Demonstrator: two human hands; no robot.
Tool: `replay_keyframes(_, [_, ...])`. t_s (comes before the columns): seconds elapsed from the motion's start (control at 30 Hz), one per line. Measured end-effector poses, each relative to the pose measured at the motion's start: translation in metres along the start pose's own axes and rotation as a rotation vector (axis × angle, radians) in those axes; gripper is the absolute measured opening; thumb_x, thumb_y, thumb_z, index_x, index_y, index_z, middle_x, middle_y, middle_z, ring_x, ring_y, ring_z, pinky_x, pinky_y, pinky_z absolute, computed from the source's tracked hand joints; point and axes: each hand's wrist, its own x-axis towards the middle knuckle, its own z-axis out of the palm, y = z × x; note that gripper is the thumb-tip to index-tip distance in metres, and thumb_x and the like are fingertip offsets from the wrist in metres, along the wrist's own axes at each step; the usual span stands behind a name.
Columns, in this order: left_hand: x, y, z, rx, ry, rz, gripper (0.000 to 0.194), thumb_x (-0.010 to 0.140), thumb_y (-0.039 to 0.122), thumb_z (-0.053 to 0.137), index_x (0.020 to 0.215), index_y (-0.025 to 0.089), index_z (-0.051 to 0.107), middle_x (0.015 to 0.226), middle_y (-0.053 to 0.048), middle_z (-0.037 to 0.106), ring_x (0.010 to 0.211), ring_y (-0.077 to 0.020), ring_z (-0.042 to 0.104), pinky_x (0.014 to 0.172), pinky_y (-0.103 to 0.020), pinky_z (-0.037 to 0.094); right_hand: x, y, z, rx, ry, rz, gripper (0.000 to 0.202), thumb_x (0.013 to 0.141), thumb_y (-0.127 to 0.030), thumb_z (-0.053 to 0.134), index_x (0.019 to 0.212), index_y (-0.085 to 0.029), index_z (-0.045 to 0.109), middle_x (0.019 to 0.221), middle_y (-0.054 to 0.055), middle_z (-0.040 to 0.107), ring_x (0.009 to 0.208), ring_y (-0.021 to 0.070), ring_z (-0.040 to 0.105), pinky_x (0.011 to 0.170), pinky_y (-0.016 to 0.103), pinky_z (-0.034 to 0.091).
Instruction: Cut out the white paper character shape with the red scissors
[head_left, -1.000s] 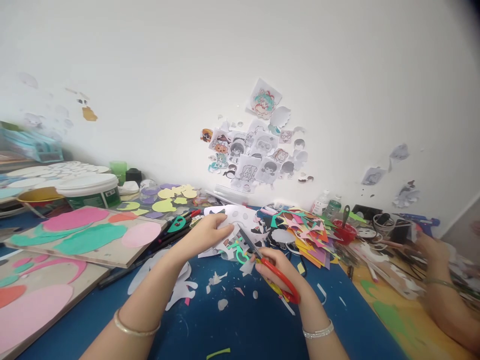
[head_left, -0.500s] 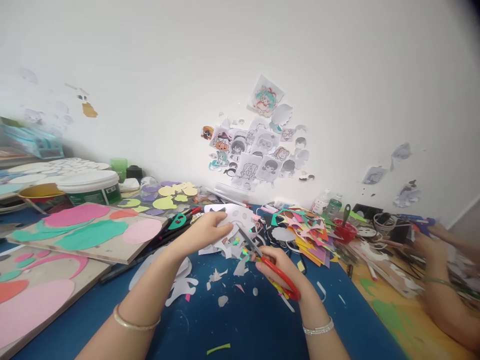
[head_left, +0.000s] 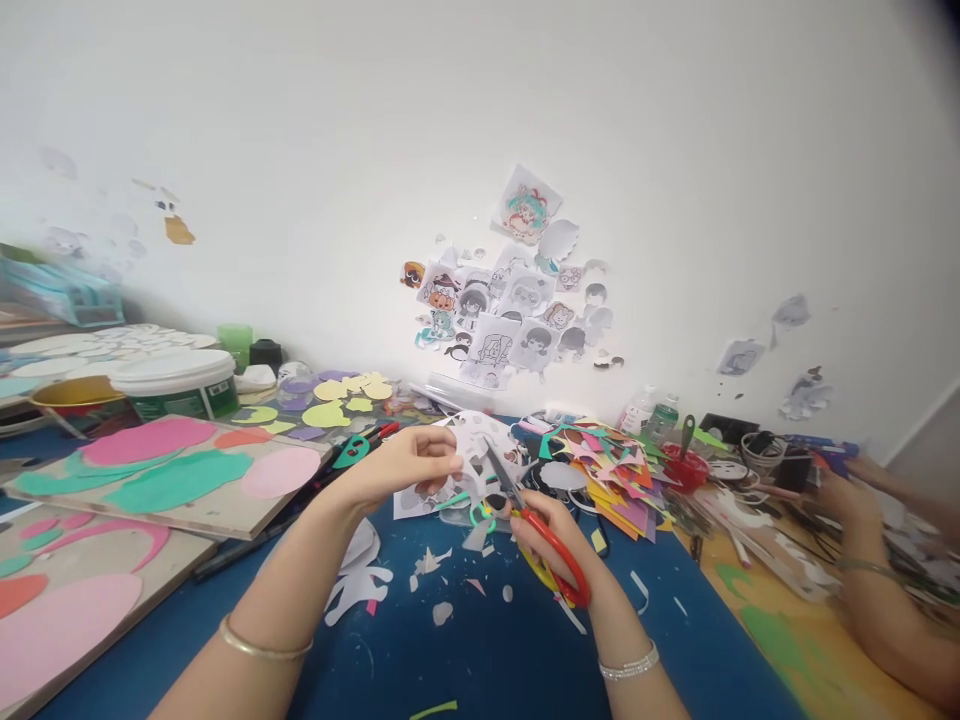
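My left hand pinches the lower left edge of a white paper piece with cut-out holes, raised over the middle of the table. Red-handled scissors are in my right hand, with their blades pointing up and left against the paper's right side. Beneath the paper lie small green-and-yellow scissors. White paper scraps are scattered on the blue mat nearer to me.
Boards with pink and teal shapes lie at left, near a white tub. A heap of coloured scraps is right of centre. At far right, another person's hands hold a blue tool.
The white paper has been turned and lifted, and my left fingers have curled at its lower left edge. The view has shifted slightly.
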Motion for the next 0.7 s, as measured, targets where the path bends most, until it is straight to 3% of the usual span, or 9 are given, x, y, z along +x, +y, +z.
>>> replay_keyframes(0.1, [-0.002,0.0,0.001,0.09,-0.167,0.067,0.03,0.063,0.039,0.069,0.083,0.018,0.063,0.067,0.001,0.058,0.053,-0.0106,0.047,0.049,-0.021,0.035,0.002,0.003,0.005,0.094,0.043,0.011,0.02,0.084,-0.037,0.054,0.086,-0.018,0.055,0.051,-0.006,0.04,0.04,0.008,0.037,0.041,0.02,0.033])
replay_keyframes(0.17, [0.002,-0.005,0.007,0.231,-0.169,0.109,0.03,0.064,0.038,0.069,0.086,0.019,0.063,0.069,0.001,0.058,0.057,-0.0116,0.048,0.052,-0.022,0.037,0.003,0.004,0.01,0.119,0.06,-0.006,0.02,0.084,-0.038,0.054,0.086,-0.018,0.054,0.051,-0.006,0.04,0.039,0.0078,0.037,0.041,0.02,0.034])
replay_keyframes(0.2, [0.007,-0.01,0.012,0.294,-0.11,0.128,0.028,0.067,0.039,0.066,0.087,0.019,0.062,0.072,0.001,0.058,0.058,-0.0123,0.049,0.054,-0.022,0.038,0.004,0.004,0.012,0.123,0.067,-0.011,0.02,0.084,-0.038,0.054,0.086,-0.018,0.054,0.051,-0.007,0.04,0.039,0.0077,0.037,0.041,0.02,0.033])
replay_keyframes(0.33, [0.026,-0.031,0.037,0.333,0.336,0.203,0.025,0.08,0.04,0.049,0.075,0.017,0.057,0.068,-0.001,0.058,0.064,-0.0163,0.052,0.059,-0.025,0.04,0.004,0.003,0.019,0.112,0.087,-0.004,0.019,0.084,-0.036,0.053,0.085,-0.017,0.054,0.049,-0.007,0.039,0.04,0.008,0.037,0.042,0.02,0.033])
replay_keyframes(0.4, [0.031,-0.037,0.047,0.33,0.455,0.229,0.028,0.083,0.041,0.043,0.075,0.017,0.056,0.068,-0.001,0.059,0.065,-0.0171,0.054,0.061,-0.026,0.041,0.005,0.002,0.021,0.088,0.099,0.0,0.016,0.084,-0.034,0.053,0.083,-0.017,0.054,0.048,-0.007,0.039,0.04,0.0081,0.037,0.042,0.02,0.033])
replay_keyframes(0.57, [0.028,-0.038,0.06,0.309,0.638,0.197,0.034,0.086,0.042,0.039,0.065,0.019,0.051,0.056,0.001,0.052,0.054,-0.0145,0.049,0.053,-0.025,0.036,0.007,0.002,0.022,0.054,0.118,-0.006,0.012,0.081,-0.029,0.055,0.077,-0.017,0.054,0.047,-0.008,0.038,0.038,0.008,0.037,0.041,0.02,0.032])
replay_keyframes(0.7, [0.026,-0.032,0.055,0.255,0.64,0.181,0.032,0.084,0.039,0.041,0.057,0.02,0.043,0.047,0.005,0.041,0.048,-0.0118,0.041,0.051,-0.024,0.032,0.006,0.0,0.021,0.083,0.092,0.005,0.013,0.08,-0.029,0.057,0.08,-0.016,0.055,0.045,-0.007,0.04,0.037,0.008,0.038,0.04,0.02,0.032])
